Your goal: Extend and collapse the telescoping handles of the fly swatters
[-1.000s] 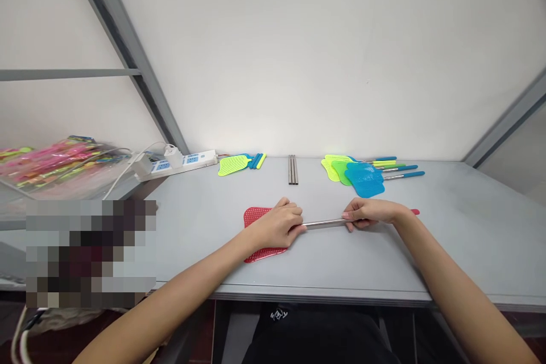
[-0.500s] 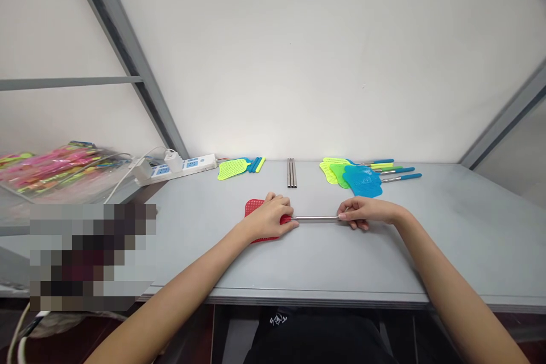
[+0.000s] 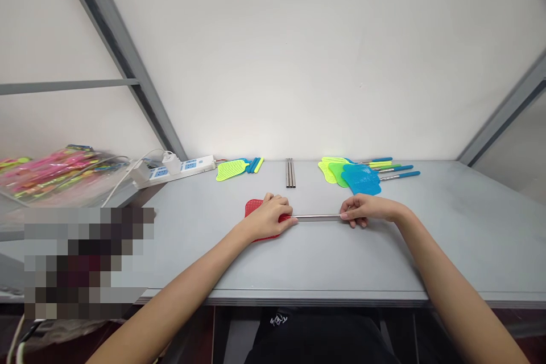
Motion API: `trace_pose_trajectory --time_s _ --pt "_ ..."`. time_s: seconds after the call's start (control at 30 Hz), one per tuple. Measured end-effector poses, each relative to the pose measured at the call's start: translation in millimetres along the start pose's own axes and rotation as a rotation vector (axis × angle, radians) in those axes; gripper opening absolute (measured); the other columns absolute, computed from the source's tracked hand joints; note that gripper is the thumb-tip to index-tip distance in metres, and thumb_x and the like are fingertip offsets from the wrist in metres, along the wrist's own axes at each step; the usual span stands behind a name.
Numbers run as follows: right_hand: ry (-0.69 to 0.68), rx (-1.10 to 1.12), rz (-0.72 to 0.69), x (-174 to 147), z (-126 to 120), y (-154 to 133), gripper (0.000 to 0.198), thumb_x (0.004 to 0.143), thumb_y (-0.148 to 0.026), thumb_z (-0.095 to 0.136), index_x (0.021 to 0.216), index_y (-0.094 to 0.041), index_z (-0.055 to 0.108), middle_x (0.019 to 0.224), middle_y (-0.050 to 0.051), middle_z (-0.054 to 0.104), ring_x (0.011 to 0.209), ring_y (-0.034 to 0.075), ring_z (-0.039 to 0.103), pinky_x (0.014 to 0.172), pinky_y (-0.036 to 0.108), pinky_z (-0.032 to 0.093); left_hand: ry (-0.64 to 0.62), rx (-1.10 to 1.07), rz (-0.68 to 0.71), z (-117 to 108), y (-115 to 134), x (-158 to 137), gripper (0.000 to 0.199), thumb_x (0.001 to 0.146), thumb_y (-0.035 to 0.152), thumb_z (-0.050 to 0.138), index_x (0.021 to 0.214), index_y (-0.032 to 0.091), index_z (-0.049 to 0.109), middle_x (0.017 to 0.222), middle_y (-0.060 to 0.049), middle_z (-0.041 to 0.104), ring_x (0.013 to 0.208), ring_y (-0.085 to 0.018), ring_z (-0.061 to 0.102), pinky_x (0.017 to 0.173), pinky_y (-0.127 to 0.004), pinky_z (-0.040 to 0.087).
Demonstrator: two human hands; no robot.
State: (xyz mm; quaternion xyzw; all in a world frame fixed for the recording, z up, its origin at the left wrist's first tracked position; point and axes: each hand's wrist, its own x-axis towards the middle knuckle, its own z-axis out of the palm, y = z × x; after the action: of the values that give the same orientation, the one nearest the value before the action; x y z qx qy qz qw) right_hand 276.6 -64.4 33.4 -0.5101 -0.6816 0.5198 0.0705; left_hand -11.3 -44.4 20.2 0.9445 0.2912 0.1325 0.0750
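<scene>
My left hand is closed over the neck of a red fly swatter head, which lies on the grey table. From under its fingers a thin metal rod runs to the right, roughly level. The joint between rod and red neck is mostly hidden by my left fingers. My right hand pinches the far end of that rod between thumb and fingers. Beyond my hands, several loose metal rods lie side by side near the wall.
At the back right lies a pile of fly swatters with blue, green and yellow heads. Back left are loose swatter heads beside short blue and yellow handles. A white power strip and bagged colourful items are further left.
My right hand has shifted very slightly to the right, still pinching the rod's end. My left hand keeps its grip on the red head. The view has tilted a little.
</scene>
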Motion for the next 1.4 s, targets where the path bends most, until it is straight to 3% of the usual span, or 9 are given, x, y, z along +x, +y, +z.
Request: trace_pose_trajectory --time_s 0.23,0.6,0.83,0.93,1.4 --pt "0.006 0.0 -0.018 4 2 2 0.036 0.07 -0.05 0.053 0.07 -0.015 0.055 0.06 0.001 0.053 0.048 0.008 0.043 0.049 0.021 0.036 0.055 0.015 0.026 0 5 -1 0.028 0.083 0.029 0.039 0.059 0.016 0.045 0.072 0.0 0.047 0.07 -0.013 0.041 0.071 -0.03 0.026" --pt "0.034 -0.052 -0.106 10 13 -6 0.035 0.074 -0.045 0.046 0.061 -0.014 0.053 0.05 -0.004 0.04 0.043 0.006 0.031 0.045 0.022 0.025 0.055 0.043 -0.001 -2 4 -3 0.028 0.082 0.03 0.04 0.059 0.016 0.047 0.067 0.0 0.045 0.065 -0.013 0.04 0.07 -0.031 0.025" --pt "0.032 -0.052 -0.095 10 15 -10 0.039 0.072 -0.052 0.048 0.068 -0.014 0.056 0.053 -0.002 0.047 0.044 0.007 0.036 0.045 0.021 0.029 0.035 0.027 -0.004 -1 9 -1 0.029 0.083 0.037 0.038 0.066 0.017 0.049 0.063 0.002 0.048 0.061 -0.011 0.042 0.071 -0.03 0.025" --pt "0.02 -0.061 -0.081 9 16 -11 0.042 0.071 -0.055 0.048 0.069 -0.014 0.056 0.054 -0.001 0.05 0.045 0.007 0.038 0.046 0.021 0.031 0.014 -0.017 0.018 0 12 -1 0.023 0.085 0.034 0.035 0.074 0.018 0.048 0.066 0.003 0.052 0.061 -0.011 0.044 0.072 -0.029 0.025" --pt "0.06 0.003 -0.021 5 14 -10 0.044 0.072 -0.059 0.043 0.065 -0.016 0.046 0.065 0.004 0.061 0.044 0.007 0.042 0.044 0.02 0.033 0.02 -0.038 0.046 1 9 0 0.018 0.085 0.025 0.034 0.075 0.018 0.047 0.071 0.001 0.054 0.065 -0.011 0.047 0.071 -0.028 0.028"
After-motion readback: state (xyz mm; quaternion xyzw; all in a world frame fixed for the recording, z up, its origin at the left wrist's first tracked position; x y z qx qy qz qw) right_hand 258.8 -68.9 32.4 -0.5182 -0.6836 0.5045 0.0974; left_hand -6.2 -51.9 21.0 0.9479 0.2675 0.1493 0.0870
